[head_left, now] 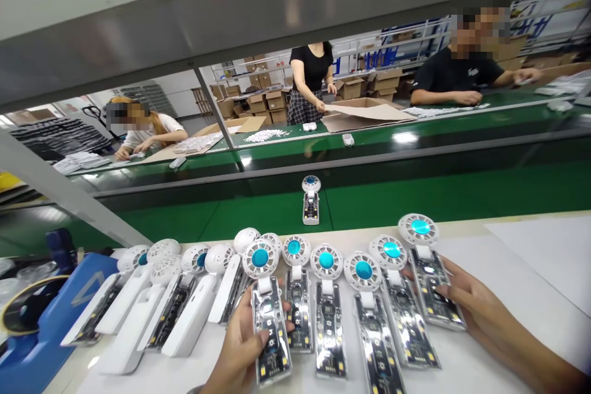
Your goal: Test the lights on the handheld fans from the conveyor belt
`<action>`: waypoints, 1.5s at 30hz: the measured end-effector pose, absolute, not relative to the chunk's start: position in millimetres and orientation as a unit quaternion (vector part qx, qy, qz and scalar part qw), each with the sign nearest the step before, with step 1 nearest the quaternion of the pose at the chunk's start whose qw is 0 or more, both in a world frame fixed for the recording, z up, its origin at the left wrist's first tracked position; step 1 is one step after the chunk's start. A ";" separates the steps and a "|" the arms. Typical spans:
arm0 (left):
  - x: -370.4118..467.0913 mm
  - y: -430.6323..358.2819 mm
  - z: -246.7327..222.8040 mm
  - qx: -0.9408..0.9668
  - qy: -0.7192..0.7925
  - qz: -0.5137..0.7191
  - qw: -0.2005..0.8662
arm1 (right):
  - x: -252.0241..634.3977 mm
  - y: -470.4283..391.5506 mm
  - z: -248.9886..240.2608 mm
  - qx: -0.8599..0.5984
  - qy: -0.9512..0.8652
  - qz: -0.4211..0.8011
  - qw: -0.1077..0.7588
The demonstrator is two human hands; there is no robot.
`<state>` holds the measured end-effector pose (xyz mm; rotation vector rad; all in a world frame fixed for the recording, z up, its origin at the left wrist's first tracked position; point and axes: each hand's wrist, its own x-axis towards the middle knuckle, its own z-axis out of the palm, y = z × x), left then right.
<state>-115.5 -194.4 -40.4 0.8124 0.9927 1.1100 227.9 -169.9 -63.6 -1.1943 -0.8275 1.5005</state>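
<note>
My left hand (pixel 240 341) is closed round the body of a small handheld fan (pixel 272 345), its thumb on the clear front. That fan has a white slotted round head with a turquoise centre, and a circuit board shows through its body. At the right, my right hand (pixel 466 295) grips another handheld fan (pixel 434 283) of the same kind, the thumb lying across its front. Between my hands several like fans lie in a row, among them a middle fan (pixel 330 332). To the left is a group of fans with white backs (pixel 191 314), some turned on their sides.
A green conveyor belt (pixel 392 197) runs across ahead, with a single fan (pixel 311 206) on it. A blue tape dispenser (pixel 60 320) stands at left. Beyond the belt, several people work beside cardboard boxes (pixel 364 114) and white parts (pixel 265 135). A grey beam (pixel 184 24) crosses overhead.
</note>
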 end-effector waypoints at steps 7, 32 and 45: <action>-112.6 -195.8 -37.6 0.329 0.462 0.512 0.645 | 227.1 -169.6 -59.9 -0.483 -0.348 0.626 0.503; -118.6 -192.8 -38.3 0.385 0.414 0.474 0.675 | 229.2 -169.9 -59.3 -0.468 -0.343 0.649 0.492; -120.8 -192.4 -42.5 0.386 0.414 0.479 0.671 | 231.3 -165.7 -66.4 -0.459 -0.339 0.652 0.499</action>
